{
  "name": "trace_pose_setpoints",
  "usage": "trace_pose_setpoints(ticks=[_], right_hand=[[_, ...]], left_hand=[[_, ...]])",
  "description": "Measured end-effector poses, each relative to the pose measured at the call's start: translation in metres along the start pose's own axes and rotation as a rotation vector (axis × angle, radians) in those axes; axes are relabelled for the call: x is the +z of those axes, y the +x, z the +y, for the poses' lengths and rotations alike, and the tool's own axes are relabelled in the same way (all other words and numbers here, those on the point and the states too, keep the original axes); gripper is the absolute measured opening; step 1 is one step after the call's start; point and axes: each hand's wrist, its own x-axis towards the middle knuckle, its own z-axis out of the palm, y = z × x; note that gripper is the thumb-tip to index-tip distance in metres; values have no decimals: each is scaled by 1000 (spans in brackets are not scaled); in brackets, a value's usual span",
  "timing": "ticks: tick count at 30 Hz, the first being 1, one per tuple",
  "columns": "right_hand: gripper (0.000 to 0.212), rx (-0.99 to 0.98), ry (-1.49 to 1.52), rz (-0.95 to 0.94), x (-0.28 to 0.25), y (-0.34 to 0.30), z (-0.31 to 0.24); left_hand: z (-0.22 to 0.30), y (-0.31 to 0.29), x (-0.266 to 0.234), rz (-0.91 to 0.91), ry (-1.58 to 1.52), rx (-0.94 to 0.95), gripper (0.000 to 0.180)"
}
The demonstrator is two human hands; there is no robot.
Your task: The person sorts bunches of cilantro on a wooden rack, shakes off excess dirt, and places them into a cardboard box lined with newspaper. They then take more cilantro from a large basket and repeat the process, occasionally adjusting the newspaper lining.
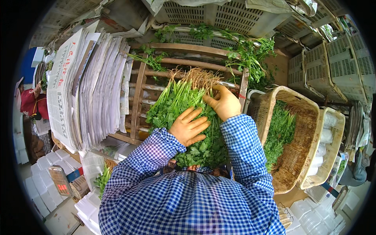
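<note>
A big bunch of leafy coriander (203, 150) lies across a brown slatted rack in front of me, its stringy pale-brown roots (196, 78) at the far end and its leaves toward my body. Flat on the leaves rests my left hand (189, 127), fingers stretched out and slightly apart. My right hand (224, 102) is at the right side of the bunch just below the roots, thumb and forefinger pinched together on coriander stems. Both arms wear blue-and-white checked sleeves.
Left of the rack stands a thick stack of newspapers (105, 86). On the right, a dirty cream plastic basket (291, 172) holds more coriander, beside another basket (331, 156) with white rolls. Loose sprigs (254, 53) lie along the rack's far edge, before slotted crates (231, 17).
</note>
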Motion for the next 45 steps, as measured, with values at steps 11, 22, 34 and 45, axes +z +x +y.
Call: trace_pose_setpoints(ticks=[11, 22, 34, 45], right_hand=[[41, 109, 992, -84, -11, -39, 74], [36, -112, 57, 294, -20, -34, 30], [17, -459, 29, 209, 48, -3, 11], [40, 7, 1260, 390, -40, 28, 13]], left_hand=[[12, -1, -26, 306, -404, -137, 61], [22, 23, 10, -323, -7, 126, 65], [17, 7, -31, 69, -89, -61, 45], [-19, -25, -8, 320, -249, -658, 68]])
